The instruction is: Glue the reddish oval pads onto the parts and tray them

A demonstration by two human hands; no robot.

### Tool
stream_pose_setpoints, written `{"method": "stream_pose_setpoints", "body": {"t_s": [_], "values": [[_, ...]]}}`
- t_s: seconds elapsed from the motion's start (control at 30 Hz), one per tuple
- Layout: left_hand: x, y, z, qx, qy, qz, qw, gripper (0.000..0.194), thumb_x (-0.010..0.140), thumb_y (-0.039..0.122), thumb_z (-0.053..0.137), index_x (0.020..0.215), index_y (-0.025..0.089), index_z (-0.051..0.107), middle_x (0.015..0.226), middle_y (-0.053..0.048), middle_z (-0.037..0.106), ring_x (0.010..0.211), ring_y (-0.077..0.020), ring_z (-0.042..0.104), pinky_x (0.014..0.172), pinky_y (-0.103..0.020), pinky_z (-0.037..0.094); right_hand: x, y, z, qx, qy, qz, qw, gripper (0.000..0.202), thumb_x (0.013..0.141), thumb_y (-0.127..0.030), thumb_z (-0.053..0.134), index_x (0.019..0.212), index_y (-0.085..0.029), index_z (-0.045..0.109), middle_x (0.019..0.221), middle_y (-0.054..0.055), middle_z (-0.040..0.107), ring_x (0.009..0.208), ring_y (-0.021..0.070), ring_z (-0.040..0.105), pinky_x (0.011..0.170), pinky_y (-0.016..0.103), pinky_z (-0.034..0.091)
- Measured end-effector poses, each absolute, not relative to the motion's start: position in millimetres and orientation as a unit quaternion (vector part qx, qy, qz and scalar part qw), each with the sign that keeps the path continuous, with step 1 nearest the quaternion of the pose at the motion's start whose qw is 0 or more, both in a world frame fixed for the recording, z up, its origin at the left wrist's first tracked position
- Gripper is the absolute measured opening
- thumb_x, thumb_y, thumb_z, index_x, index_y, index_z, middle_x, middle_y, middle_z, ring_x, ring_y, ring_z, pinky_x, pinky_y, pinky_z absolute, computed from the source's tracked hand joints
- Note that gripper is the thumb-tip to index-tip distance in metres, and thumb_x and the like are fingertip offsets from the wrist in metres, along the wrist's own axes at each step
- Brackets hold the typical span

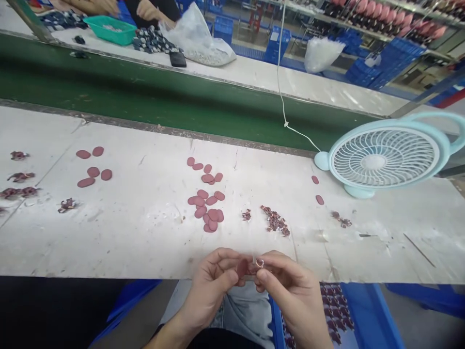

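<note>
1. At the near edge of the white worktable [145,242], the left hand [210,286] pinches a dark red oval pad [242,267] between thumb and fingers
2. The right hand [290,291] meets it from the other side, fingertips closed on a small metal ring [259,262] that touches the pad
3. Just beyond the hands, on the table, lies a cluster of loose red oval pads [208,203], with a little heap of dark ornaments [275,222] to its right
4. Farther left, a second group of red pads [92,167] sits well apart
5. Off to the right stands a pale blue desk fan [385,157], its white cord [281,87] running up and away
6. Below the table on the right, a blue crate [366,315] holds more patterned pieces
7. Across the green conveyor belt [145,92], another person's hands [152,12] work beside a green tray [111,29]
</note>
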State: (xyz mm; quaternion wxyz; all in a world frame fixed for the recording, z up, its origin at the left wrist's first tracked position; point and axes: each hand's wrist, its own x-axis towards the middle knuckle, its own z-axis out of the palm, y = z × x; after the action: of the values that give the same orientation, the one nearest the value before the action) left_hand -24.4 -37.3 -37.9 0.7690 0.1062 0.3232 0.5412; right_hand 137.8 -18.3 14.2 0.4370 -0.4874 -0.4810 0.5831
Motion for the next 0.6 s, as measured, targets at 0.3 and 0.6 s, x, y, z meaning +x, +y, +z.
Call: {"method": "stream_pose_setpoints", "body": {"t_s": [0.3, 0.6], "values": [[-14, -50, -35, 0.159, 0.324, 0.538, 0.762, 0.017, 0.080, 0.014, 0.080, 0.090, 0.019, 0.068, 0.106, -0.007, 0.080, 0.094, -0.0194, 0.075, 0.083, -0.029, 0.056, 141, -37, 9, -0.498, -0.493, 0.563, 0.438, 0.016, 0.088, -0.024, 0.073, 0.102, -0.029, 0.077, 0.090, 0.004, 0.074, 0.072, 0.0153, 0.069, 0.066, 0.027, 0.060], [-10, -56, -31, 0.185, 0.352, 0.530, 0.749, 0.008, 0.080, 0.016, 0.081, 0.080, 0.017, 0.073, 0.103, -0.008, 0.080, 0.090, -0.0197, 0.074, 0.082, -0.029, 0.056, 150, -40, 10, -0.492, -0.506, 0.577, 0.411, 0.014, 0.089, -0.025, 0.072, 0.103, -0.028, 0.076, 0.092, 0.004, 0.073, 0.075, 0.0154, 0.069, 0.068, 0.027, 0.059]]}}
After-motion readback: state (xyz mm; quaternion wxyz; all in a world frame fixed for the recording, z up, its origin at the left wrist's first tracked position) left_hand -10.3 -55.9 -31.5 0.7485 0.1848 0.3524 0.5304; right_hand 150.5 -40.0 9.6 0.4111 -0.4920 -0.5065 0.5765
